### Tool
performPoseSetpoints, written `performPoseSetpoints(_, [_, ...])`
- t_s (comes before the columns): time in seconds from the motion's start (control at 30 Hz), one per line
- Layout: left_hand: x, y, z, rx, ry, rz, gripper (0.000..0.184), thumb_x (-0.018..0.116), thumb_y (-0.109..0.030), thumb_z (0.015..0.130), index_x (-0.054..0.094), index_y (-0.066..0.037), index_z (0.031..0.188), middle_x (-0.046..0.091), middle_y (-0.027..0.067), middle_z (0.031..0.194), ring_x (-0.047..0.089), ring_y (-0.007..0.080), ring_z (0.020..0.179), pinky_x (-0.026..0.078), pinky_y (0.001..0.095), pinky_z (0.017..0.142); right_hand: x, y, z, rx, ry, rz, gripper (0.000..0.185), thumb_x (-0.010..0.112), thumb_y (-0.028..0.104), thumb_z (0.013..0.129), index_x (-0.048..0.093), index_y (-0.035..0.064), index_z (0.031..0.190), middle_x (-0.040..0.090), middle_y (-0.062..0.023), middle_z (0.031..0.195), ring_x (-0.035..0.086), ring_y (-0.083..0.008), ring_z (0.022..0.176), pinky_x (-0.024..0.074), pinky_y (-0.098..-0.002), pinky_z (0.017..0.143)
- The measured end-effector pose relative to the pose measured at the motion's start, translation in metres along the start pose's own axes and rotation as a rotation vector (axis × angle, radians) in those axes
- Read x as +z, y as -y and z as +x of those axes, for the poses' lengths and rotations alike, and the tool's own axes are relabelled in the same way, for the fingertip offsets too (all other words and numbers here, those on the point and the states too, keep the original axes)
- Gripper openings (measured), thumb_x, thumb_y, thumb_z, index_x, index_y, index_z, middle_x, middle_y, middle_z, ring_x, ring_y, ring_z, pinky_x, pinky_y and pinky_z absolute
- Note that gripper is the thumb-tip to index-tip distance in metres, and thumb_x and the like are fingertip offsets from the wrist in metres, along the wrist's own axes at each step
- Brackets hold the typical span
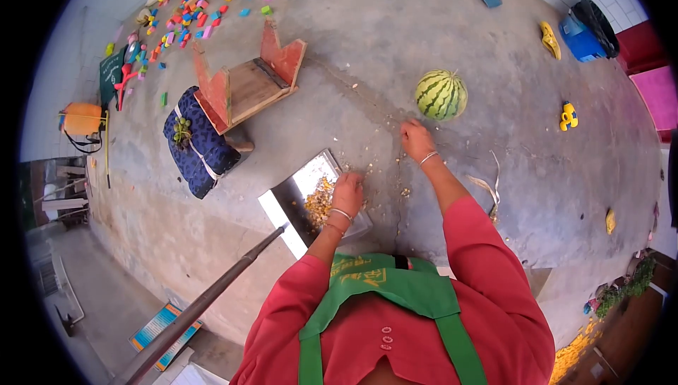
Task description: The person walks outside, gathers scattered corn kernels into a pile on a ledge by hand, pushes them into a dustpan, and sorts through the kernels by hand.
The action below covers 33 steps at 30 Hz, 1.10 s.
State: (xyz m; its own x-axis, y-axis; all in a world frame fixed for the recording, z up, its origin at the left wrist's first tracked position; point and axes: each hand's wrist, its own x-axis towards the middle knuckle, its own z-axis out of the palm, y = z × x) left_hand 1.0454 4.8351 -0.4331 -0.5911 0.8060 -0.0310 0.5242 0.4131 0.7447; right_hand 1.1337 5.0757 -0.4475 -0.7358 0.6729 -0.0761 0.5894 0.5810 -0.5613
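Note:
A metal dustpan (272, 205) with a long handle (212, 297) lies on the concrete floor, holding a heap of yellow corn kernels and bits (319, 201). My left hand (347, 191) is over the dustpan's right side, its fingers curled closed; what they hold, if anything, is hidden. Farther forward and right, my right hand (417, 139) is low over the floor with its fingers drawn together, their contents too small to name. Just beyond it sits a striped watermelon (441, 95). Loose kernels (405, 193) are scattered between my hands.
A red-sided wooden stool (248, 88) lies left of centre beside a dark blue patterned cushion (194, 162). Colourful blocks (191, 10) cover the far left floor. Dry husks (487, 186), a yellow toy (568, 116) and a blue bin (583, 37) are on the right.

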Motion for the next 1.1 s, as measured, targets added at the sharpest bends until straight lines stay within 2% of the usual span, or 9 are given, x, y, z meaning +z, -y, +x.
performPoseSetpoints(0.2, [-0.008, 0.013, -0.014, -0.053, -0.086, 0.016, 0.019, 0.059, 0.001, 0.07, 0.058, -0.003, 0.089, 0.057, 0.0173, 0.086, 0.055, 0.0362, 0.085, 0.046, 0.0421, 0.076, 0.0, -0.003, -0.037, 0.004, 0.147, 0.308, 0.015, 0.06, 0.005, 0.072, 0.058, 0.0072, 0.087, 0.056, -0.0147, 0.088, 0.059, -0.0353, 0.076, 0.0481, -0.0418, 0.069])
performPoseSetpoints(0.27, [-0.011, 0.02, -0.02, -0.083, -0.09, 0.068, 0.022, 0.062, -0.002, 0.071, 0.058, -0.003, 0.093, 0.058, 0.0142, 0.087, 0.058, 0.0293, 0.078, 0.047, 0.0371, 0.072, 0.005, 0.005, -0.053, -0.037, 0.129, 0.264, 0.015, 0.061, 0.004, 0.072, 0.058, 0.0071, 0.086, 0.056, -0.0147, 0.087, 0.059, -0.0351, 0.077, 0.048, -0.0419, 0.069])
performPoseSetpoints(0.4, [-0.018, 0.023, -0.033, -0.032, -0.174, 0.122, 0.021, 0.062, -0.002, 0.072, 0.058, -0.002, 0.092, 0.058, 0.014, 0.086, 0.058, 0.0276, 0.075, 0.048, 0.0365, 0.068, 0.016, 0.008, -0.066, -0.078, 0.007, 0.15, 0.011, 0.061, 0.005, 0.073, 0.055, 0.0067, 0.082, 0.055, -0.014, 0.085, 0.058, -0.0349, 0.079, 0.0478, -0.0422, 0.068])
performPoseSetpoints(0.5, [-0.02, 0.023, -0.042, -0.189, -0.138, -0.01, 0.02, 0.059, -0.001, 0.072, 0.059, -0.004, 0.091, 0.058, 0.0171, 0.087, 0.055, 0.0355, 0.083, 0.045, 0.042, 0.075, 0.018, 0.003, -0.063, -0.074, 0.044, 0.229, 0.01, 0.06, 0.005, 0.073, 0.055, 0.0066, 0.081, 0.056, -0.0152, 0.085, 0.058, -0.0352, 0.08, 0.0477, -0.0425, 0.069])
performPoseSetpoints(0.63, [-0.01, 0.022, -0.047, -0.153, -0.102, -0.006, 0.024, 0.058, 0.0, 0.072, 0.06, -0.005, 0.095, 0.058, 0.0178, 0.088, 0.055, 0.0361, 0.085, 0.045, 0.0419, 0.077, 0.029, -0.001, -0.06, -0.102, 0.037, 0.141, 0.01, 0.06, 0.004, 0.071, 0.057, 0.0062, 0.08, 0.058, -0.0162, 0.08, 0.059, -0.0359, 0.076, 0.0482, -0.0425, 0.068])
performPoseSetpoints(0.73, [-0.006, 0.007, -0.035, 0.107, -0.048, 0.211, 0.027, 0.057, -0.004, 0.075, 0.06, -0.007, 0.101, 0.059, 0.013, 0.094, 0.056, 0.0308, 0.088, 0.046, 0.0397, 0.082, 0.041, 0.014, -0.066, -0.136, 0.047, 0.108, 0.01, 0.06, 0.004, 0.071, 0.057, 0.0029, 0.08, 0.059, -0.0142, 0.07, 0.06, -0.0284, 0.061, 0.0484, -0.036, 0.058])
performPoseSetpoints(0.9, [-0.003, 0.011, -0.036, 0.264, 0.066, 0.379, 0.02, 0.055, -0.007, 0.075, 0.063, -0.007, 0.094, 0.058, 0.0087, 0.105, 0.053, 0.0289, 0.099, 0.045, 0.0389, 0.084, 0.052, 0.077, -0.081, 0.254, 0.093, 0.681, 0.007, 0.058, 0.005, 0.076, 0.057, -0.0005, 0.081, 0.06, -0.007, 0.067, 0.058, -0.0117, 0.053, 0.0498, -0.0273, 0.047])
performPoseSetpoints(1.03, [-0.024, 0.027, -0.054, 0.243, 0.124, 0.396, 0.015, 0.054, -0.009, 0.075, 0.063, -0.006, 0.087, 0.059, 0.0089, 0.096, 0.054, 0.0292, 0.093, 0.045, 0.0401, 0.079, 0.05, 0.131, -0.094, 0.095, 0.211, 0.908, 0.009, 0.054, 0.001, 0.079, 0.057, -0.0005, 0.088, 0.059, -0.0059, 0.073, 0.058, -0.0114, 0.056, 0.0501, -0.026, 0.047])
performPoseSetpoints(1.1, [-0.032, 0.03, -0.063, 0.163, 0.059, 0.387, 0.012, 0.055, -0.009, 0.075, 0.063, -0.005, 0.084, 0.06, 0.011, 0.09, 0.054, 0.0309, 0.088, 0.045, 0.0408, 0.076, 0.051, 0.141, -0.105, -0.209, 0.161, 0.722, 0.013, 0.057, 0.002, 0.079, 0.058, 0.0007, 0.091, 0.061, -0.0095, 0.084, 0.06, -0.0164, 0.065, 0.0509, -0.0288, 0.057])
